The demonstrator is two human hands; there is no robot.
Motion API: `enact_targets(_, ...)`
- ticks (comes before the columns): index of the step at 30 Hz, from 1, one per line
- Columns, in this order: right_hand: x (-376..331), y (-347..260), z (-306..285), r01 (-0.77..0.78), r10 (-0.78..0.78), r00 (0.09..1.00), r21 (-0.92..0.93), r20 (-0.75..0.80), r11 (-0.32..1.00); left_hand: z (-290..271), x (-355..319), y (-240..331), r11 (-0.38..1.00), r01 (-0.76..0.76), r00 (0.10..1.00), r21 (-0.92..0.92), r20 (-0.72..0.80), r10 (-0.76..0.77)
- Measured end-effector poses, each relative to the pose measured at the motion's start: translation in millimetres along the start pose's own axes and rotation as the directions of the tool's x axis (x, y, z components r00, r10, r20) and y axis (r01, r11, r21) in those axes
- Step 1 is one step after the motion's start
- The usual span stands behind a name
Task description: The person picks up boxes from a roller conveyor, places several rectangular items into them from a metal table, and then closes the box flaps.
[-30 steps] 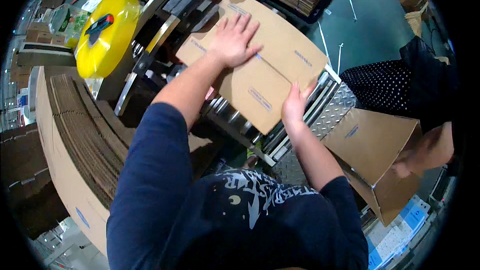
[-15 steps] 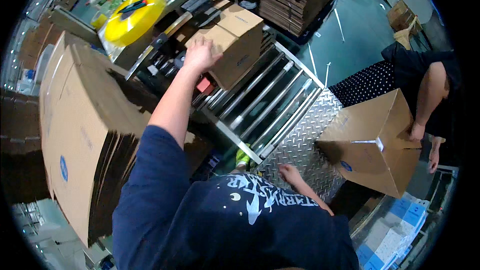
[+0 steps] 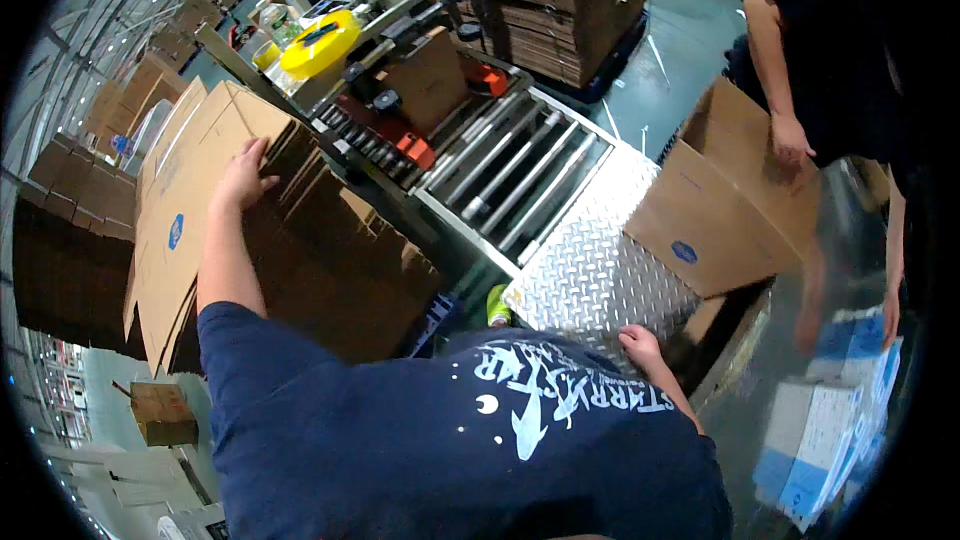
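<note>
On my left, a stack of flattened cardboard boxes (image 3: 215, 145) leans upright, brown with a blue oval mark. My left hand (image 3: 243, 178) is at its upper edge, fingers curled over the rim of an outer flattened box. My right hand (image 3: 640, 345) hangs low in front of my shirt, above the diamond-patterned metal plate (image 3: 590, 270). Its fingers are curled in, and nothing shows in them. Further ahead, a closed carton (image 3: 425, 80) sits between the red parts of the roller machine, away from both hands.
Metal rollers (image 3: 510, 175) lead to the plate. At right, a co-worker's hand (image 3: 792, 145) is at an open carton (image 3: 715, 205); blue-and-white packs (image 3: 815, 430) lie below. A yellow tape roll (image 3: 320, 45) rests on the bench. Stacked flat cardboard (image 3: 540, 15) stands at the back.
My left hand has left the carton on the rollers and moved to the flattened boxes. That carton has gone further into the machine. The co-worker's carton has tilted, and my view has shifted.
</note>
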State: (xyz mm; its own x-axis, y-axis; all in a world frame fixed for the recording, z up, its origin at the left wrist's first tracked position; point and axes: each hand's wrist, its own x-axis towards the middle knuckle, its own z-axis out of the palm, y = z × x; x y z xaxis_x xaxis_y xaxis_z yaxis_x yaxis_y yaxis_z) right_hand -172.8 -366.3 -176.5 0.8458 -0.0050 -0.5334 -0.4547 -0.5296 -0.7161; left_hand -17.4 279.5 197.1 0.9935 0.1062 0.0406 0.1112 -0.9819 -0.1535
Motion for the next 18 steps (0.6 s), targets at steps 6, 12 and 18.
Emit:
enact_targets(6,-75.8,37.6,-23.2,0.078,-0.078,0.997,-0.013,-0.021,0.997,2.3,-78.0,-52.7,0.849,0.509,0.839,0.139,-0.300,-0.454)
enact_targets(12,-76.0,-53.2,-101.4,0.464,-0.482,0.861,-0.136,-0.165,0.875,-169.8,-113.7,173.6,0.907,-0.198,0.650,0.371,-0.643,0.405)
enact_targets(18,-117.8,-236.1,-91.6,0.692,-0.747,0.663,-0.346,-0.044,0.634,-225.1,-178.4,312.9,0.432,-0.685,-0.085,0.586,-0.654,0.752)
